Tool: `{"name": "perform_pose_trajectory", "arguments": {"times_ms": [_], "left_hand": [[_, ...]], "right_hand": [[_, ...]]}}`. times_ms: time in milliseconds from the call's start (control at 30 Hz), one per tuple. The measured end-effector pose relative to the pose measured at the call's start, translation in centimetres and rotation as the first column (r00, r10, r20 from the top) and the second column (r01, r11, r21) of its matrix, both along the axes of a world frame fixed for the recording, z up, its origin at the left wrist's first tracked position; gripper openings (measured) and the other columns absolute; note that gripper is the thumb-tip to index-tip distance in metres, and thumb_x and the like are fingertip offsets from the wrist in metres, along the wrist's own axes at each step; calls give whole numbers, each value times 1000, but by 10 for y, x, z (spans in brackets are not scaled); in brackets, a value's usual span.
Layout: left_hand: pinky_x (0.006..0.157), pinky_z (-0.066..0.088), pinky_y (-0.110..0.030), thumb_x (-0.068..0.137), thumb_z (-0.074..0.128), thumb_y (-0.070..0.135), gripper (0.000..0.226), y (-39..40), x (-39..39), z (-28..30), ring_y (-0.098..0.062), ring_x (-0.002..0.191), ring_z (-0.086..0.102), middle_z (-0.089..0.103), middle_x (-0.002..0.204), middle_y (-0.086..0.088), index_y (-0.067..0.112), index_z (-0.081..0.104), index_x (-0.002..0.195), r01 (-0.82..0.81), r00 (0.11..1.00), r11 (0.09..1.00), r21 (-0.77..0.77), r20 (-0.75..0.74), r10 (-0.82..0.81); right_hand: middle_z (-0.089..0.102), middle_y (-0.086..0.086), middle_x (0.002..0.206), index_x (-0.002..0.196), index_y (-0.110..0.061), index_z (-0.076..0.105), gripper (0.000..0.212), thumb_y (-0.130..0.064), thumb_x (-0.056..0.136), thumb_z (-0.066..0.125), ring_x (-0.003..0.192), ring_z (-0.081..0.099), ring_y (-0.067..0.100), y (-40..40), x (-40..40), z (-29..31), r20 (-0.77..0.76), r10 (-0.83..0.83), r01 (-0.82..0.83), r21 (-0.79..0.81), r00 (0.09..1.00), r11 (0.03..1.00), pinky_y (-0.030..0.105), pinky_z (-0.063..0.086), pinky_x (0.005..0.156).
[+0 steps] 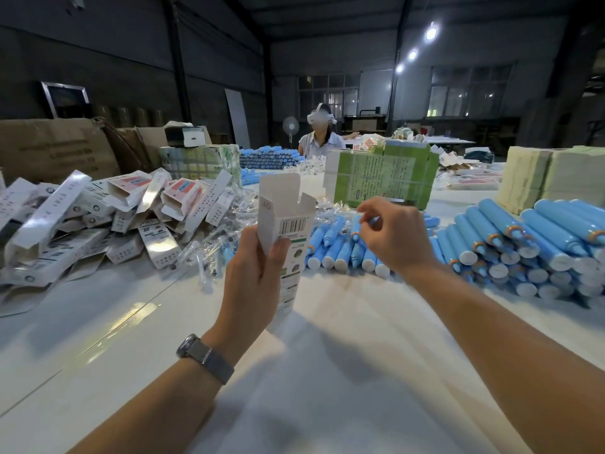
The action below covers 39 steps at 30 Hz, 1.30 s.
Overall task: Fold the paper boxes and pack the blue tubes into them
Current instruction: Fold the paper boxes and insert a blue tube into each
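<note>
Left hand (253, 267) grips an erected paper box (285, 231) upright above the worktop (327, 371), top flaps open. Right hand (391, 232) fingers (366, 208) are curled over the loose blue tubes (340, 244); whether they pinch one is unclear. Risk: a loose pick may scatter the tubes, or the thin box may buckle.

The upright paper box (284, 221) held in the left hand (253, 283) carries a black barcode on a white panel, with small print and dark round pictures on a green-edged strip below it; none of that print can be read. A faint reddish mark near its upper left edge looks like "10", uncertainly. The green packs (381, 178) behind bear dense printed lines, too small to read.
</note>
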<state>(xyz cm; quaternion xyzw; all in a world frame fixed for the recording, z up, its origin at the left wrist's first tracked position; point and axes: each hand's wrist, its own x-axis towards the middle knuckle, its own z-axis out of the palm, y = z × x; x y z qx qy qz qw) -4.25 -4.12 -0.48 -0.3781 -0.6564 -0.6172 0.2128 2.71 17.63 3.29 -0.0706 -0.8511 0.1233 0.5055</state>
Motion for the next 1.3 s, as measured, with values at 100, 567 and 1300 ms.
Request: {"name": "perform_pose_trajectory", "arguments": {"times_ms": [100, 567, 1300], "left_hand": [[61, 51, -25, 95, 47, 42, 22, -5, -6, 2, -1, 79, 61, 64, 90, 14, 21, 44, 96, -60, 995, 998, -20, -81, 58], [61, 33, -16, 100, 48, 26, 15, -10, -21, -2, -13, 76, 39, 48, 94, 0, 13, 43, 105, -229, 947, 963, -140, -262, 187], [54, 51, -26, 97, 44, 35, 20, -4, -2, -1, -29, 74, 60, 61, 94, -5, 16, 38, 98, -137, 965, 984, -111, -238, 108]], "right_hand": [[64, -6, 65, 80, -14, 69, 16, 1, 77, 63, 54, 54, 1, -11, 9, 32, -144, 60, -66, -41, 988, 997, 15, 45, 56], [60, 2, 55, 60, -14, 63, 21, 5, 66, 54, 49, 50, 10, -59, 55, 112, -683, 347, -731, -413, 643, 543, 20, 40, 47], [64, -2, 94, 94, -19, 64, 19, -2, 88, 60, 69, 60, 11, -90, 30, 72, -352, 372, -434, -117, 859, 893, 29, 51, 53]]}}
